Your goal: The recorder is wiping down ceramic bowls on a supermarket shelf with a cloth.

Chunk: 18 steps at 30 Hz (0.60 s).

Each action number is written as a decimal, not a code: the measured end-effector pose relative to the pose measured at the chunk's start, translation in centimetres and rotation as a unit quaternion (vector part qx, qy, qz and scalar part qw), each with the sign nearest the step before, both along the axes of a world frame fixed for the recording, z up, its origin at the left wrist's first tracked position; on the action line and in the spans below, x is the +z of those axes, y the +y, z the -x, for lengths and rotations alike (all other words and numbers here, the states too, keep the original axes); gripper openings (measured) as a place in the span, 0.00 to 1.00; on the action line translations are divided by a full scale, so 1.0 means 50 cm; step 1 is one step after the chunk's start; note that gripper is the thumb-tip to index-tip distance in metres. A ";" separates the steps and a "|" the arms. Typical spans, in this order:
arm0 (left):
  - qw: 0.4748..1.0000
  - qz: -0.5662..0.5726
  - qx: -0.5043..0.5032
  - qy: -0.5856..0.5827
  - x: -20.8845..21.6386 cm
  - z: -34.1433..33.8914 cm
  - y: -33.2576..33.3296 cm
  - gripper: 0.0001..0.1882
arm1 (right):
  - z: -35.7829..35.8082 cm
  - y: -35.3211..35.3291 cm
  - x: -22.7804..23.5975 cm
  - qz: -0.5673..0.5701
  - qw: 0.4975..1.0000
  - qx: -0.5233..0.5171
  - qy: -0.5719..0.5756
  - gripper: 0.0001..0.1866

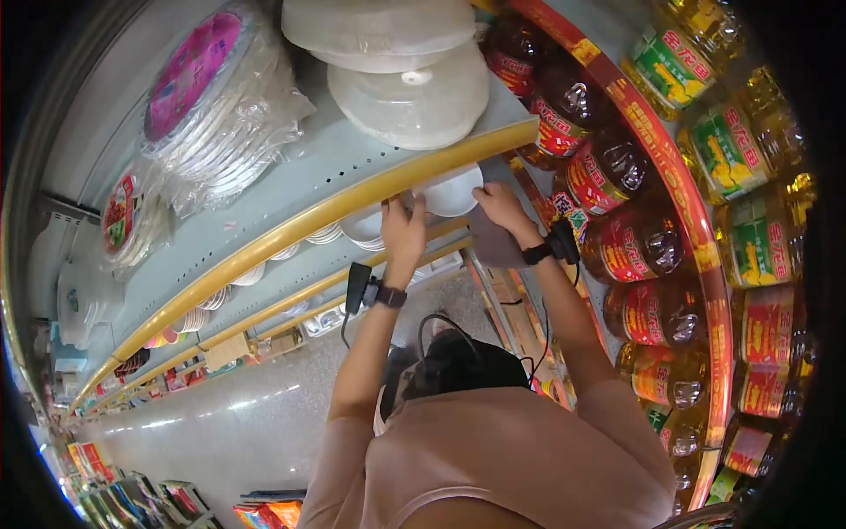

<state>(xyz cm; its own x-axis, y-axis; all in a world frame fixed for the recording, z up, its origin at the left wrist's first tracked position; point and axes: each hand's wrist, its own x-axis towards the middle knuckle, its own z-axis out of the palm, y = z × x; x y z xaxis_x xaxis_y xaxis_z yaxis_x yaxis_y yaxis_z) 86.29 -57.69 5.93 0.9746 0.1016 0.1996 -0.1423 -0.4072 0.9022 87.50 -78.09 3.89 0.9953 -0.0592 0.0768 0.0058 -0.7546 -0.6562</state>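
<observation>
A white bowl [451, 194] is between my two hands, just under the gold-edged upper shelf. My right hand [504, 210] pinches its right rim with thumb and fingers. At its left rim my left hand [405, 231] is closed, the fingertips partly hidden under the shelf edge. Stacked white bowls [363, 231] stand on the lower shelf beside my left hand. Below my right hand is a flat grey-brown piece [495, 240]; whether it is cloth or a panel I cannot tell. Both wrists wear dark bands with small devices.
The upper shelf's gold edge [308, 219] runs above my hands. On it sit wrapped plates [225, 115] and large white round dishes [410, 97]. Oil bottles [608, 176] line a curved red-edged rack [705, 247] at right. Lower left is shiny floor [203, 432].
</observation>
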 end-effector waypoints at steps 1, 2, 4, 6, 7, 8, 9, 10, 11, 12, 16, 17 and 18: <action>0.986 -0.037 0.019 -0.160 -0.004 0.014 0.005 0.14 | -0.018 0.001 -0.008 -0.001 1.000 0.003 0.001 0.22; 0.986 -0.039 0.019 -0.158 -0.011 0.036 0.012 0.14 | -0.035 -0.001 -0.021 0.013 1.000 -0.009 0.020 0.22; 0.990 0.139 -0.029 -0.008 -0.024 0.092 0.044 0.10 | -0.051 0.003 -0.032 0.024 0.999 -0.020 0.042 0.22; 0.981 0.192 0.017 0.011 -0.038 0.133 0.081 0.07 | -0.063 0.018 -0.030 0.045 0.996 -0.035 0.076 0.21; 0.976 0.214 0.039 0.031 -0.058 0.144 0.102 0.05 | -0.067 0.022 -0.034 0.043 0.996 -0.030 0.075 0.21; 0.969 0.236 0.061 0.051 -0.080 0.151 0.125 0.05 | -0.070 0.028 -0.043 0.050 0.995 -0.036 0.078 0.21; 0.970 0.221 0.085 0.052 -0.091 0.155 0.142 0.05 | -0.071 0.035 -0.048 0.057 0.994 -0.040 0.082 0.21; 0.968 0.217 0.103 0.068 -0.102 0.154 0.158 0.06 | -0.074 0.039 -0.052 0.056 0.994 -0.036 0.083 0.21; 0.964 0.223 0.116 0.087 -0.109 0.150 0.171 0.07 | -0.075 0.045 -0.051 0.053 0.995 -0.029 0.085 0.21; 0.959 0.230 0.127 0.105 -0.117 0.145 0.181 0.08 | -0.075 0.049 -0.049 0.050 0.995 -0.023 0.088 0.22; 0.947 0.258 0.118 0.149 -0.120 0.113 0.196 0.18 | -0.065 0.042 -0.033 0.021 0.998 -0.021 0.061 0.22; 0.940 0.269 0.100 0.186 -0.119 0.099 0.192 0.22 | -0.053 0.029 -0.021 0.017 0.996 -0.037 0.078 0.21; 0.931 0.278 0.087 0.221 -0.116 0.089 0.198 0.27 | -0.043 0.027 -0.007 0.010 0.994 -0.046 0.094 0.21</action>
